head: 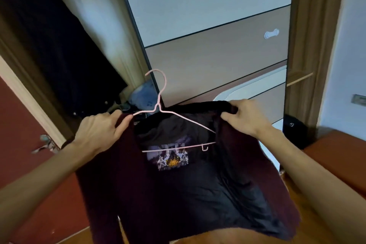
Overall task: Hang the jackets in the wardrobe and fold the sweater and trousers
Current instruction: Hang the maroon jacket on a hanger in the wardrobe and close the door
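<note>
I hold a dark maroon jacket (118, 180) with a black lining open in front of me, and a printed patch shows on the lining. A pink wire hanger (162, 103) lies inside the jacket with its hook pointing up. My left hand (99, 132) grips the jacket's left shoulder together with the hanger's left end. My right hand (245, 117) grips the collar and right shoulder. The hanger's right arm reaches under the cloth near my right hand.
The wardrobe opening (59, 55) at the left holds dark hanging clothes, with bluish items at its bottom. A sliding wardrobe door (217, 35) with grey and tan panels stands ahead. A red door (21, 134) is at the left, an orange bench (336, 150) at the right, a wooden floor below.
</note>
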